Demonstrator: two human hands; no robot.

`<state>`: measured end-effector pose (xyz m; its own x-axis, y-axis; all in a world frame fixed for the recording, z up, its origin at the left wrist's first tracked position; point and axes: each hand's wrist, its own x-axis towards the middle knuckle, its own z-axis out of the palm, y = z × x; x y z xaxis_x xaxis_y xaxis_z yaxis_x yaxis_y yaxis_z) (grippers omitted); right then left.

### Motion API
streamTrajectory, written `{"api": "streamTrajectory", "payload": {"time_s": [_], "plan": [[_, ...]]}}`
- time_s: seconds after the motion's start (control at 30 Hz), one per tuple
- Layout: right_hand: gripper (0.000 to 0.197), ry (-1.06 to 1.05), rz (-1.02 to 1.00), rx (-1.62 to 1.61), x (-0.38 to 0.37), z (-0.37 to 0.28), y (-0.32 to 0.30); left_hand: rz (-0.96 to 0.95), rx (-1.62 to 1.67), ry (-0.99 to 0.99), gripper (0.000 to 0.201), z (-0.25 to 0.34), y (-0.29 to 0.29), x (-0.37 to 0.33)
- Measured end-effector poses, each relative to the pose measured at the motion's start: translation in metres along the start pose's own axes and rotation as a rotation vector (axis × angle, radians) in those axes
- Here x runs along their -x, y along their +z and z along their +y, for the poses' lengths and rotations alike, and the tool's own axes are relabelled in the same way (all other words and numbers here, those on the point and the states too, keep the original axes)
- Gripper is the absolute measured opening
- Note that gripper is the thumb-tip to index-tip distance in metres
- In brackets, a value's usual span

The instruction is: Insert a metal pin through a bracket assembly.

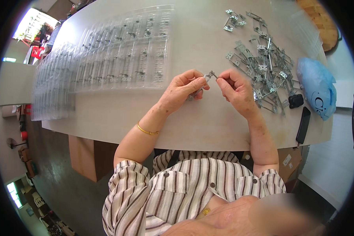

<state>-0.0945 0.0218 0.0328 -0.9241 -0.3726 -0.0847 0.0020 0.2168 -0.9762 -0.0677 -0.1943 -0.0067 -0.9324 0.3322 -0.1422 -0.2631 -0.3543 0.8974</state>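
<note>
A person at a pale table (192,126) held a small metal part (211,74) between both hands.

The left hand (183,89) and right hand (236,91) met above the table's middle, fingers of each closed in a pinch on the tiny metal part between them. A heap of loose metal pieces (263,70) lay just right of the right hand. Clear plastic trays (118,55) lay to the left. A blue bag (318,87) and dark phone (303,125) sat far right.
</note>
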Motion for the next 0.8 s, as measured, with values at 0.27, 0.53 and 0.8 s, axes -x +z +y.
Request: {"api": "streamTrajectory", "payload": {"time_s": [0.27, 0.53, 0.8], "plan": [[0.005, -0.097, 0.021, 0.132, 0.004, 0.002, -0.007, -0.015, -0.124, 0.029, 0.022, 0.001, 0.002, -0.001], [0.006, -0.099, 0.003, 0.179, 0.006, 0.005, -0.006, -0.007, -0.43, 0.128, 0.011, 0.002, 0.009, 0.005], [0.02, 0.052, -0.149, -0.08, 0.005, -0.001, -0.008, 0.022, -0.585, 0.252, 0.01, 0.0, 0.007, 0.01]]}}
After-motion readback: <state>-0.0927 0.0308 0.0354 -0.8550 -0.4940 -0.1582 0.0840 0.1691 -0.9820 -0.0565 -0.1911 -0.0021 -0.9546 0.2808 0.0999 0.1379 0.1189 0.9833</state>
